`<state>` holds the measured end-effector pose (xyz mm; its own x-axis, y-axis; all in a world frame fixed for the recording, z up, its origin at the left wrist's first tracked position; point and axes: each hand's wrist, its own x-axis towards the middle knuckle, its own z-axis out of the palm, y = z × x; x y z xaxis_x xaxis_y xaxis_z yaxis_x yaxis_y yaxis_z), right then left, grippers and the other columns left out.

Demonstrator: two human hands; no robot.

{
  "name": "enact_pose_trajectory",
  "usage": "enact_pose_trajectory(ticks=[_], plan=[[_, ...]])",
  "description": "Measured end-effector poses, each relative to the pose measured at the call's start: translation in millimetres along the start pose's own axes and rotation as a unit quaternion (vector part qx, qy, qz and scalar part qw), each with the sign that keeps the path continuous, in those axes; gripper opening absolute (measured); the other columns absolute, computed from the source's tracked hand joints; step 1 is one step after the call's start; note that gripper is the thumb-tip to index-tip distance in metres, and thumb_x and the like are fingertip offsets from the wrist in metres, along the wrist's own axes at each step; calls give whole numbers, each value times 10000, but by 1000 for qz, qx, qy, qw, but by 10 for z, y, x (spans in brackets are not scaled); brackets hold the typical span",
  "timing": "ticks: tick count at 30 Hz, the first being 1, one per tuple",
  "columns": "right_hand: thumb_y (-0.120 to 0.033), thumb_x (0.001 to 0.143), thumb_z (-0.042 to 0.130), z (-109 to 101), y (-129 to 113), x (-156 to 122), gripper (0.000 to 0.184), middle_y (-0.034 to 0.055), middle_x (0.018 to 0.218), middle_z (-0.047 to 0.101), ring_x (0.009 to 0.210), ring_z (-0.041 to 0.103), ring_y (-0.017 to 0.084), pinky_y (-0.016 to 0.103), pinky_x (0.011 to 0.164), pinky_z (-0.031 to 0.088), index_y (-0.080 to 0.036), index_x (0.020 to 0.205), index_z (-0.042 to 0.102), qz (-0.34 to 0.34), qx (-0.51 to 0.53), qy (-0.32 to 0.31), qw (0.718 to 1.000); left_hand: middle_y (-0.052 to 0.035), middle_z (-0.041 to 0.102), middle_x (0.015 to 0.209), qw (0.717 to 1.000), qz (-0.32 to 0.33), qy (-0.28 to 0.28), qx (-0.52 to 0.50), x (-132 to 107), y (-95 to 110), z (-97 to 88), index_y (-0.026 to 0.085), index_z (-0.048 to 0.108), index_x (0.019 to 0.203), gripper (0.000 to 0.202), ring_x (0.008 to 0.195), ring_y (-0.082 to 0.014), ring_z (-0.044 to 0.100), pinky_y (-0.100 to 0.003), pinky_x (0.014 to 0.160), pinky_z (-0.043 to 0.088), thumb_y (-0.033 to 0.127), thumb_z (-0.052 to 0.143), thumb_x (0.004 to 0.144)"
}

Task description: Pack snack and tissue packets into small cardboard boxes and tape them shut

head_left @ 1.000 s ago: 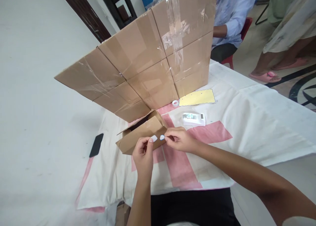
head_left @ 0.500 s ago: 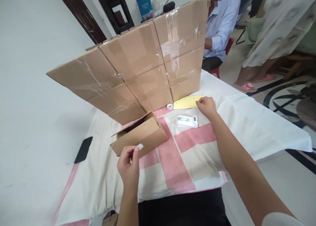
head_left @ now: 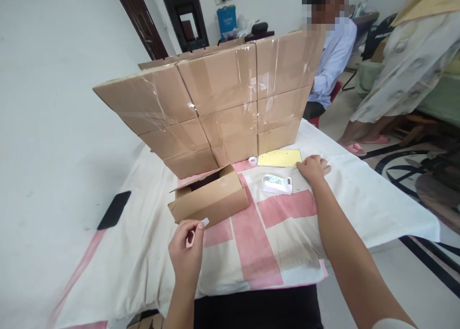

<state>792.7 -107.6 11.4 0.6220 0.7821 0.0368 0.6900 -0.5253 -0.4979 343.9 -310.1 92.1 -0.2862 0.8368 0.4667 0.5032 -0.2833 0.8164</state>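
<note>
Between the thumb and forefinger of my left hand (head_left: 187, 245) is a small white piece of tape (head_left: 205, 222), held just in front of an open cardboard box (head_left: 212, 197). My right hand (head_left: 313, 170) is at the near right corner of a yellow card (head_left: 280, 158) lying flat on the cloth, its thumb and forefinger closed on that corner and the other fingers partly spread. A white tape roll (head_left: 253, 161) lies at the card's left end. Nearer to me sits a white tape dispenser (head_left: 277, 184), touched by neither hand.
A tall taped cardboard panel (head_left: 230, 94) stands across the back of the table. A black phone (head_left: 114, 210) lies at the left edge of the patterned cloth (head_left: 257, 252). Behind the panel a person in a light blue shirt (head_left: 339, 51) sits; another person stands at the right.
The view has tilted up and shifted left. My left hand still holds the tape, now turned slightly. My right hand stays at the card's corner, its other fingers more spread.
</note>
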Motion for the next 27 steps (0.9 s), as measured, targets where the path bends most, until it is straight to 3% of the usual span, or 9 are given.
enact_pose_trajectory(ticks=[3, 7, 12, 14, 17, 20, 22, 24, 27], plan=[[-423, 731, 671, -8, -38, -10, 305, 221, 1416, 461, 1357, 346, 415, 616, 1164, 159, -171, 892, 613, 35, 15, 21, 999, 11, 623, 744, 1000, 10, -5, 1, 3, 6, -15, 212, 685, 805, 182, 648, -122, 519, -253, 576, 392, 354, 665, 917], [-374, 664, 723, -133, -141, -90, 278, 183, 1296, 521, 1308, 387, 415, 615, 1159, 175, -193, 794, 557, 42, 62, 31, 997, 13, 627, 747, 1000, 25, -10, -3, -2, -21, -56, 212, 679, 808, 183, 653, -121, 526, -251, 586, 397, 343, 651, 933], [-420, 869, 505, -537, -272, -406, 221, 121, 1118, 552, 1136, 501, 322, 563, 1076, 346, -209, 805, 516, -5, 177, 78, 981, 23, 623, 757, 998, 47, -15, -25, -9, -95, -144, 220, 671, 828, 147, 655, -112, 522, -241, 588, 397, 301, 642, 948], [-424, 944, 387, -681, -317, -707, 252, 93, 1082, 564, 1074, 535, 271, 484, 1014, 429, -220, 859, 509, -43, 223, 94, 969, 23, 619, 758, 998, 52, -24, -31, -13, -125, -162, 220, 664, 834, 143, 657, -112, 522, -239, 585, 401, 289, 633, 956], [-409, 991, 376, -771, -444, -1456, 252, 48, 992, 592, 977, 588, 211, 369, 929, 491, -235, 888, 527, -157, 300, 61, 939, 21, 612, 756, 996, 61, -51, -31, -36, -122, -132, 218, 648, 835, 158, 655, -114, 528, -234, 575, 409, 278, 604, 975], [-369, 995, 534, -748, -675, -2364, 169, 51, 972, 619, 913, 618, 209, 358, 856, 519, -249, 1051, 639, -399, 367, -118, 832, 27, 608, 738, 991, 84, -102, -27, -104, -55, -59, 222, 642, 813, 172, 629, -111, 525, -231, 560, 418, 271, 603, 973], [-329, 966, 628, -699, -852, -2818, 296, 83, 1147, 624, 1037, 634, 232, 378, 900, 534, -278, 1257, 623, -470, 336, -172, 798, 27, 616, 743, 986, 104, -130, -24, -153, -2, -34, 230, 644, 816, 168, 643, -115, 546, -234, 579, 439, 265, 598, 974], [-293, 954, 648, -636, -1020, -3027, 365, 103, 1224, 603, 1135, 612, 264, 425, 959, 529, -282, 1315, 591, -503, 322, -132, 791, 13, 644, 805, 984, 125, -129, -18, -142, 34, -59, 238, 645, 842, 146, 738, -132, 597, -254, 669, 483, 264, 591, 975], [-261, 963, 612, -560, -1239, -2940, 299, 111, 1209, 613, 1158, 593, 290, 484, 979, 520, -268, 1261, 589, -490, 329, -42, 806, -28, 668, 956, 986, 150, -72, 3, 121, 58, -166, 242, 615, 883, 84, 959, -185, 631, -343, 879, 505, 292, 628, 949]])
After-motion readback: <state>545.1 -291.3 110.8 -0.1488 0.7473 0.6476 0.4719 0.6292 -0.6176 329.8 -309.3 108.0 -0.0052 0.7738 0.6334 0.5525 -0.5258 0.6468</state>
